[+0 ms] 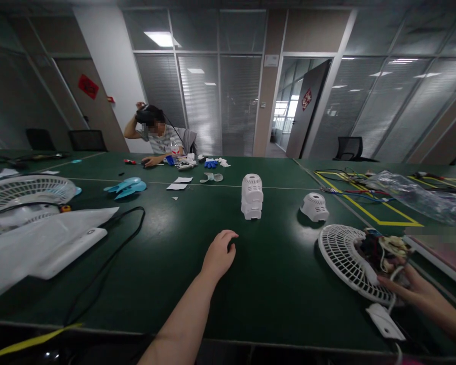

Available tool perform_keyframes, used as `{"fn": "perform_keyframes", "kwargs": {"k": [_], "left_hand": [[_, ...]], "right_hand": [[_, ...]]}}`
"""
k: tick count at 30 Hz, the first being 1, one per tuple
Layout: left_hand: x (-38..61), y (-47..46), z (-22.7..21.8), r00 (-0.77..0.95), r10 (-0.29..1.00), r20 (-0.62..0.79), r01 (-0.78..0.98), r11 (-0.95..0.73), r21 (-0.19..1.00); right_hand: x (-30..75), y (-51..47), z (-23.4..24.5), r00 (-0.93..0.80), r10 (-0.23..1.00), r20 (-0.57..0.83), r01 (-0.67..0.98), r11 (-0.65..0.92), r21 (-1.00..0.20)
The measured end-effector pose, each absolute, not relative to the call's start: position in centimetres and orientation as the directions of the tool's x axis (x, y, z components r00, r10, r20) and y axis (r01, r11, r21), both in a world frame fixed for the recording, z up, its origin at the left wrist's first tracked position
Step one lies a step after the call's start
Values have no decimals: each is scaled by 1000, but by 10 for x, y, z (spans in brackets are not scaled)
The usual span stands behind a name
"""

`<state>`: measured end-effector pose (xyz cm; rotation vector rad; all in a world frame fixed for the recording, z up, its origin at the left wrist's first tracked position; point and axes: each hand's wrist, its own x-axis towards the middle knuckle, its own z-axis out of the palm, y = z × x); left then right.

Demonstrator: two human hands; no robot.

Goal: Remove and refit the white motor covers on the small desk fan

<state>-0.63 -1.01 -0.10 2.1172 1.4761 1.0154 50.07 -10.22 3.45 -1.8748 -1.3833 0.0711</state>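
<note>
My left hand (219, 253) hovers over or rests on the green table, fingers stretched forward and thumb apart, holding nothing. Just ahead of it stands a stack of white vented covers (252, 196). A single white vented cover (314, 207) lies farther right. At the right, my right hand (405, 285) grips a white fan grille (340, 258) near its back, where a tangle of exposed wires and parts (387, 248) sits. Some of its fingers are hidden behind the assembly. A small white plastic piece (385, 322) hangs or lies below, by a white cord.
A person (161, 134) sits across the green table (273, 284). Blue fan blades (126, 187), another white grille (30, 192), plastic sheeting (53, 238) and a black cable (110, 263) lie left. Clear plastic wrap (418, 195), wires and yellow tape (399, 223) are at right.
</note>
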Motion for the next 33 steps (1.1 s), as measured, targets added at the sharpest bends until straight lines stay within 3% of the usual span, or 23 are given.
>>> {"fn": "perform_keyframes", "kwargs": {"k": [3,5,8,11,14,17,20,23,28,33], "left_hand": [[-10,-14,0,208,914,348,648,-395,651],[-10,-18,3,243,903,355,638,-425,643],[-7,-24,11,337,872,356,617,-490,616],[-1,-29,17,418,839,350,600,-544,587],[2,-28,16,451,812,369,597,-582,552],[1,-22,9,447,809,381,620,-587,520],[-1,-16,4,414,833,367,661,-553,508],[-2,-13,3,385,852,356,682,-522,513],[-2,-14,9,362,864,350,684,-502,530],[-2,-15,12,347,863,367,679,-501,537]], "right_hand": [[475,-96,30,362,923,128,687,-171,-706],[440,-92,32,269,942,200,744,-72,-664],[375,-85,36,79,949,306,875,81,-476],[308,-74,37,21,940,340,939,99,-330],[253,-63,37,-24,944,329,954,121,-276],[219,-56,39,-39,963,266,940,126,-316],[211,-50,51,-92,968,235,876,191,-444],[220,-31,73,-28,969,247,815,166,-556],[214,46,105,101,911,401,860,122,-496],[177,116,105,141,903,406,888,66,-454]]}}
